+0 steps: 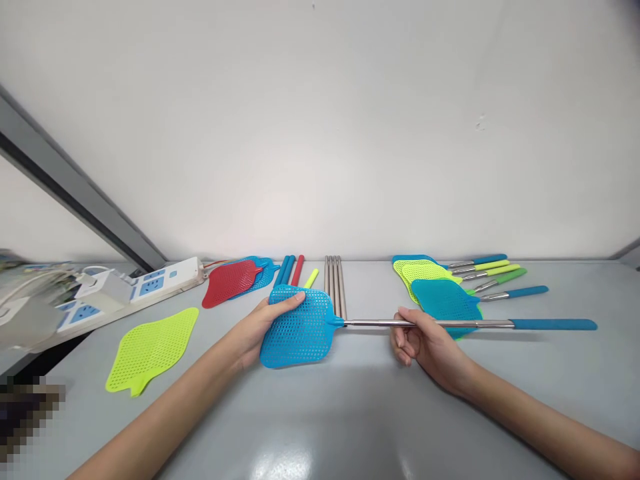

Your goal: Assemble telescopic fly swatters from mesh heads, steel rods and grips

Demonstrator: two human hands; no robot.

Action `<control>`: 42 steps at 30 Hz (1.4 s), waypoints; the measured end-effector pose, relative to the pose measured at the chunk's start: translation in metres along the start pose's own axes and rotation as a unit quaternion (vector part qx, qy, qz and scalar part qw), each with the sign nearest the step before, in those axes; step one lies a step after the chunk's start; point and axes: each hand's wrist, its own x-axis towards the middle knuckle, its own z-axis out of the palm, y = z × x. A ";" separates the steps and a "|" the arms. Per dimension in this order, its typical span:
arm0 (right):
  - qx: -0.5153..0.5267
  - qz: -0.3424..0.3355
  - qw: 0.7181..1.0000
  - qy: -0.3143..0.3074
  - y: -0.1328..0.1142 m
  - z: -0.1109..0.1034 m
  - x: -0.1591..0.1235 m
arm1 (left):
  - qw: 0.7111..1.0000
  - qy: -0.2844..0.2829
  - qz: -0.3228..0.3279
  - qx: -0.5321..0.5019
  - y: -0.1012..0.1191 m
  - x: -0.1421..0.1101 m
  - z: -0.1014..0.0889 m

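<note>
A blue fly swatter (300,330) lies level across my two hands, its mesh head to the left, its steel rod drawn out and its blue grip at the right end. My left hand (265,325) pinches the head's left edge, thumb on top and fingers hidden beneath. Around the middle of the rod my right hand (423,340) is closed, thumb over it and fingers curled below. Behind the right hand lies a pile of assembled swatters, with a blue head (440,298) on top of yellow-green ones.
Left on the grey table (350,427) lie a loose yellow-green head (153,348), a red head (231,281) over blue ones, and a power strip (150,287). Coloured grips (297,270) and several bare steel rods (335,283) lie near the white wall (320,133).
</note>
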 end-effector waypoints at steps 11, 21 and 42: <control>0.045 0.012 0.999 -0.023 0.000 -0.005 0.001 | 0.930 0.209 0.238 0.187 -0.033 -0.014 0.014; 0.060 0.001 0.997 -0.047 0.008 -0.009 0.000 | 0.926 0.191 0.259 0.198 -0.042 -0.016 0.019; 0.060 -0.025 0.994 -0.093 0.015 -0.007 -0.004 | 0.955 0.185 0.205 0.109 -0.058 -0.013 0.030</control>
